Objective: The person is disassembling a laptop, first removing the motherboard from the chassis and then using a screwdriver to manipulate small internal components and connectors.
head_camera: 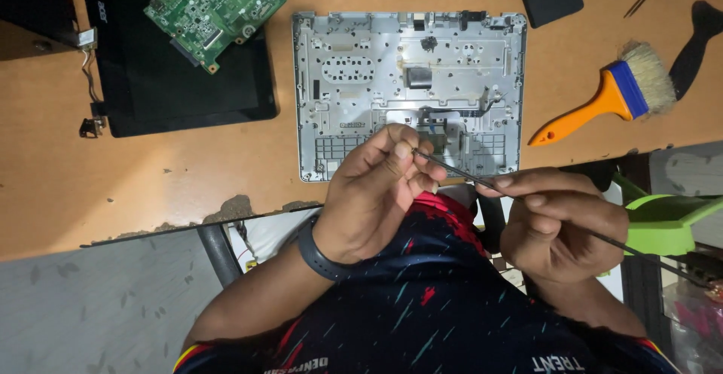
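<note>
Over the laptop shell (410,91) — both hands' fingers (407,152) pinch a thin cable (459,172) between them.

The person wears a dark navy short-sleeved jersey (422,306) streaked with small teal dashes and red splashes, with yellow and red trim at the left sleeve edge. A plain dark rubbery wristband (316,252) circles the left wrist. Both forearms are bare.
</note>
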